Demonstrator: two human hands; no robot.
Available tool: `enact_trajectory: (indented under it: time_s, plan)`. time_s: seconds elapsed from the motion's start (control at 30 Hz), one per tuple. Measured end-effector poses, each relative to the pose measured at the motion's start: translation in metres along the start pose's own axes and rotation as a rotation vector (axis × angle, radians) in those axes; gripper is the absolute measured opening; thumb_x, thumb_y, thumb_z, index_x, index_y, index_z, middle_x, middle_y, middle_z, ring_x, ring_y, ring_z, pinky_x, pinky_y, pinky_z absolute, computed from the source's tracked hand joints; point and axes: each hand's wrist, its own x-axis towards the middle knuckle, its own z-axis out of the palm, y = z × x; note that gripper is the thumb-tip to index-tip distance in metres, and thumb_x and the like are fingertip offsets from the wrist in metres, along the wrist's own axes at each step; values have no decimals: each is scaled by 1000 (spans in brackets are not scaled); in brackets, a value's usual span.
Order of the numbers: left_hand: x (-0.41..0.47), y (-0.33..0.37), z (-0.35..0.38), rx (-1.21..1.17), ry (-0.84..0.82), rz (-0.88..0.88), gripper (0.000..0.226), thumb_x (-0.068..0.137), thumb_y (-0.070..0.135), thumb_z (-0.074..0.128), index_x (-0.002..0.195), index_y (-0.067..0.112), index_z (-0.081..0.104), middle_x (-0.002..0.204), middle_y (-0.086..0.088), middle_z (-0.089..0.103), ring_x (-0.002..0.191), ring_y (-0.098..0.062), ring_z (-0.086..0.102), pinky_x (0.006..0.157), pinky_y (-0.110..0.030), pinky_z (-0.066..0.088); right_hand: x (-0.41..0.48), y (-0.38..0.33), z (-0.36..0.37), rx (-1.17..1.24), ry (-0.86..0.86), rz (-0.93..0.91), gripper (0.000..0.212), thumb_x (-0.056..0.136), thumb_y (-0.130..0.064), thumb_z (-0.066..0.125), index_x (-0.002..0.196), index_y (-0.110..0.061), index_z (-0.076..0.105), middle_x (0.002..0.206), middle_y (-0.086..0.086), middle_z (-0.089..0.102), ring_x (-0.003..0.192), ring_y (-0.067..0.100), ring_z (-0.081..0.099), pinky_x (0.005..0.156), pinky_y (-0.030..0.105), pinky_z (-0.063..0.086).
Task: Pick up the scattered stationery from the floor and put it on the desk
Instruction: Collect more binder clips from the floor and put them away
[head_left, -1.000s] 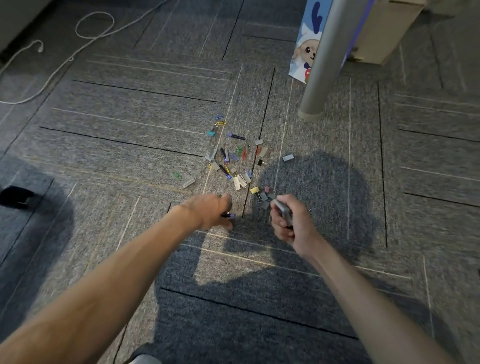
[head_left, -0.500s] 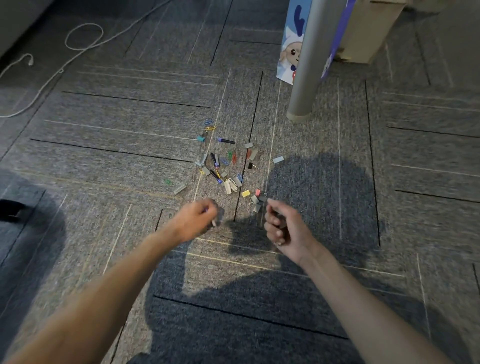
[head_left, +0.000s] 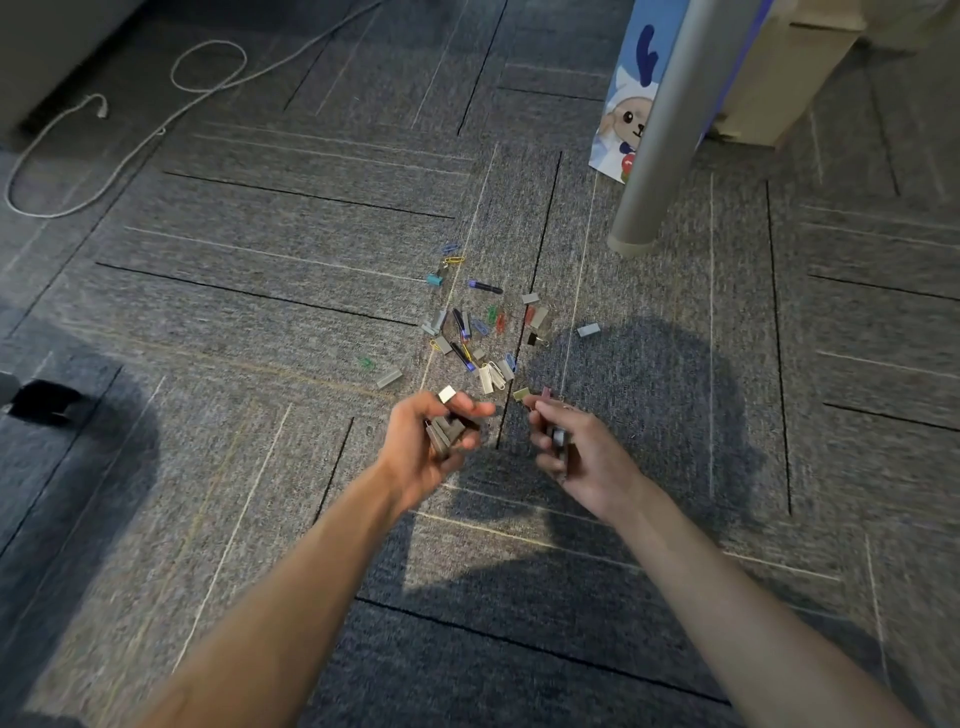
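Note:
Scattered stationery (head_left: 480, 338) lies on the grey carpet: staple strips, coloured paper clips, binder clips and small dark ink cartridges. My left hand (head_left: 431, 447) is turned palm up just short of the pile, and its fingers curl round several staple strips (head_left: 445, 430). My right hand (head_left: 576, 449) is beside it, fingers curled round a few small metal pieces (head_left: 560, 439). A lone staple strip (head_left: 389, 378) lies left of the pile, another staple strip (head_left: 588, 330) lies to its right, and a green paper clip (head_left: 367, 362) sits by itself.
A grey desk leg (head_left: 657, 135) stands beyond the pile on the right, with a blue cartoon bag (head_left: 626, 104) and a cardboard box (head_left: 779, 78) behind it. A white cable (head_left: 130, 145) loops over the floor at far left. A black object (head_left: 44, 402) lies at the left edge.
My left hand has lifted off the floor and turned palm up, showing the staple strips it holds. My right hand stayed close by, still gripping its pieces. The view shifted slightly.

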Motion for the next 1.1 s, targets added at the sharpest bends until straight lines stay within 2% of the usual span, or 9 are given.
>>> enact_trajectory:
  time_s: [0.17,0.33,0.47,0.57,0.67,0.77,0.87,0.97,1.1]
  plan:
    - [2,-2,-2,88,15,-2,16,79,15,37,75,14,53,71,-7,57,49,-15,44,39,-13,29,3,2,5,-123,14,-22,25,86,-30,60,98,-9,62,69,-5,51,54,6,37,37,15,30]
    - [4,0,-4,73,22,-36,28,89,31,38,71,16,54,64,-4,57,45,-17,43,38,-14,25,7,5,12,-141,36,-24,20,95,-28,55,96,-9,61,68,-5,51,52,7,39,37,16,31]
    - [1,0,-5,84,68,-55,22,91,33,43,82,15,51,65,-1,58,50,-19,54,35,-16,26,9,7,19,-188,21,-14,17,96,-26,55,95,-10,60,66,-5,48,49,6,40,35,16,29]
    - [-1,0,-3,115,83,-57,21,98,30,39,90,13,48,63,-3,58,62,-28,66,36,-18,34,11,7,24,-136,22,9,17,97,-27,54,95,-11,59,63,-6,47,45,5,38,33,17,26]
    - [1,-2,-1,79,75,-95,19,99,30,39,98,13,47,63,-1,55,72,-32,68,38,-21,41,14,7,29,-57,23,32,17,97,-27,52,96,-11,58,62,-5,46,44,5,37,33,17,27]
    - [5,-7,-3,-8,113,-129,22,99,24,42,112,10,52,65,-3,53,86,-36,69,48,-25,54,16,7,30,-43,46,23,17,98,-26,51,94,-11,57,60,-6,45,45,6,37,34,17,27]
    - [7,-9,-1,-131,111,-132,29,99,19,40,123,9,52,63,-6,51,96,-38,67,74,-38,59,15,3,25,-12,80,3,17,100,-25,48,93,-11,55,58,-6,43,45,6,36,34,17,25]
    - [9,-10,-1,-191,156,-135,31,98,19,41,125,7,52,57,-5,49,81,-30,69,82,-45,57,13,-1,19,3,93,-19,18,100,-25,48,93,-11,55,58,-5,43,46,7,37,35,18,26]
    - [11,-10,-1,-292,238,-116,24,91,16,54,111,4,56,54,-3,47,56,-17,53,80,-46,57,11,-3,14,10,92,-24,17,99,-25,50,91,-11,57,59,-5,43,47,7,38,37,18,26]
